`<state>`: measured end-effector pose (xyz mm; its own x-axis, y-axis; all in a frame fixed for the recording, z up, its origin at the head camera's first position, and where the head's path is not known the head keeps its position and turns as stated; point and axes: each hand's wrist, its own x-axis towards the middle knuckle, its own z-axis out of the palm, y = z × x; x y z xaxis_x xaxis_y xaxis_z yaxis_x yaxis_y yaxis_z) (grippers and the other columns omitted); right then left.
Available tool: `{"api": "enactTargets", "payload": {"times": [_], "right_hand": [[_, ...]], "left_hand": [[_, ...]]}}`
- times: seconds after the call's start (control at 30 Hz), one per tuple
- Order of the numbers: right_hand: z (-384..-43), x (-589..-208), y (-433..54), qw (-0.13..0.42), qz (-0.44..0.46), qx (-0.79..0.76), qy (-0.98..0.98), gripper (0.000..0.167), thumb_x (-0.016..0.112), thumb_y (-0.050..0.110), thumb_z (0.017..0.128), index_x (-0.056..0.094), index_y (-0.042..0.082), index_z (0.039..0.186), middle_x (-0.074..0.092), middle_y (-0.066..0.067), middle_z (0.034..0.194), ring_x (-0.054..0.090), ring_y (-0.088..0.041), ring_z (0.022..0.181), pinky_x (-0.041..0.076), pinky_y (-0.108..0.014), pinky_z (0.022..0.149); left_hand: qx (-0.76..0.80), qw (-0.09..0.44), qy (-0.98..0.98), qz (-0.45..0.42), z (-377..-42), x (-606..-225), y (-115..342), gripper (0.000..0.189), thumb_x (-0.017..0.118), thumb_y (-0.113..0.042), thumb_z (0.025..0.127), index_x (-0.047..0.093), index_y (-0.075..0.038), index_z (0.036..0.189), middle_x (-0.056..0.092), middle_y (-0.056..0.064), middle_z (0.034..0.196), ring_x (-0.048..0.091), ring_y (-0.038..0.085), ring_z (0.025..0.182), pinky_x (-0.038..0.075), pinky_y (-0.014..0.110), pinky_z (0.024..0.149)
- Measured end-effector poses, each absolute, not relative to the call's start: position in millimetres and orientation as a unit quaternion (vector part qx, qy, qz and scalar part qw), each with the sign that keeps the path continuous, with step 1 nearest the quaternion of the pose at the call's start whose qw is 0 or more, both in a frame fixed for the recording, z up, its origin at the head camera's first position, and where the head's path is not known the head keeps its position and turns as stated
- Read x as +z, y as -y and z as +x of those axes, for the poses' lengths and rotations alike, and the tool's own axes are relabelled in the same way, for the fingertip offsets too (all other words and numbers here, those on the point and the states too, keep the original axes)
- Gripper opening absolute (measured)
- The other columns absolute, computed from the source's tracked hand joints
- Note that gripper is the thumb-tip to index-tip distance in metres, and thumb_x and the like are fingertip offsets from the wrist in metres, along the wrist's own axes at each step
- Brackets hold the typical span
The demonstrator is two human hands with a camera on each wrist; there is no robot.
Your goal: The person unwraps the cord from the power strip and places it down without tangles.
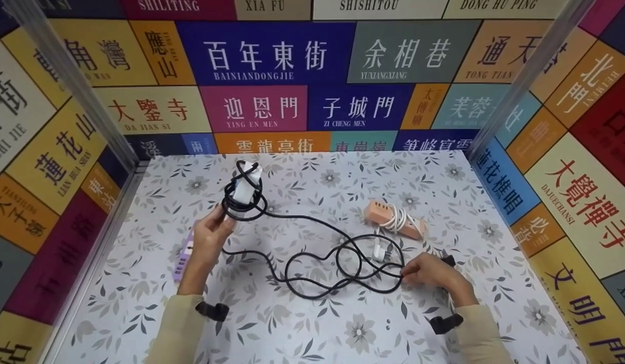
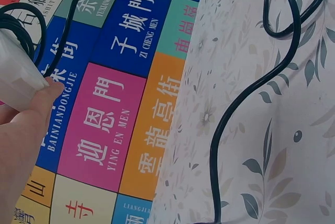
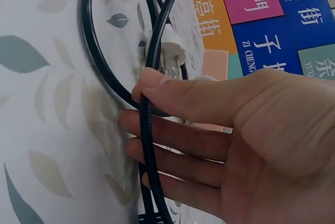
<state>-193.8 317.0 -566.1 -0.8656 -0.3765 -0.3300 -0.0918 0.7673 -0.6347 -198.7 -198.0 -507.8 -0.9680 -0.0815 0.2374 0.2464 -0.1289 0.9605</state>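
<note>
My left hand [image 1: 207,237] grips a white block [image 1: 245,188] above the table. Black cord coils loosely around this block, which shows in the left wrist view as a smooth white casing [image 2: 18,75] between thumb and fingers. From the coils a black cord [image 1: 312,219] runs right into several loose loops over the table. At the right end of those loops, my right hand [image 1: 431,270] pinches the cord [image 3: 148,135] between thumb and fingers. Partly hidden behind the left forearm lies a purple power strip [image 1: 182,263], and a stretch of black cord leads towards it.
An orange power strip [image 1: 395,220] wrapped in white cord lies at the right, with its white plug [image 1: 380,251] in front. A dark plug-like end [image 1: 447,260] shows beside the right hand. Sign-printed walls [image 1: 267,53] enclose the flower-patterned table [image 1: 191,328] at back and sides.
</note>
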Motion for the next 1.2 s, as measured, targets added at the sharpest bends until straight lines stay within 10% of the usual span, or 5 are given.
{"api": "enactTargets", "payload": {"times": [0.23, 0.63, 1.2], "right_hand": [[-195, -553, -290, 0.137, -0.128, -0.302, -0.935, 0.034, 0.07, 0.017, 0.094, 0.069, -0.002, 0.122, 0.072, -0.02, 0.116, 0.068, -0.036, 0.104, 0.057, -0.049, 0.086], [-206, -531, -191, -0.037, -0.244, -0.398, -0.884, 0.047, 0.065, 0.018, 0.098, 0.055, 0.012, 0.144, 0.056, -0.013, 0.143, 0.051, -0.035, 0.135, 0.044, -0.056, 0.11], [-226, -523, -147, -0.039, -0.317, -0.291, -0.902, 0.054, 0.055, 0.03, 0.104, 0.04, 0.015, 0.154, 0.051, -0.01, 0.145, 0.051, -0.032, 0.134, 0.043, -0.053, 0.112]], "left_hand": [[-0.749, 0.095, 0.652, -0.066, -199, -506, 197, 0.056, 0.057, 0.004, 0.093, 0.037, 0.016, 0.144, 0.035, 0.032, 0.154, 0.032, 0.04, 0.147, 0.042, 0.014, 0.109], [-0.748, 0.09, 0.654, -0.068, -198, -508, 194, 0.06, 0.06, 0.004, 0.092, 0.033, 0.021, 0.142, 0.031, 0.037, 0.152, 0.027, 0.045, 0.147, 0.038, 0.018, 0.112], [-0.746, 0.084, 0.656, -0.077, -198, -510, 190, 0.058, 0.061, 0.0, 0.093, 0.039, 0.018, 0.143, 0.036, 0.034, 0.152, 0.033, 0.043, 0.145, 0.048, 0.014, 0.102]]}}
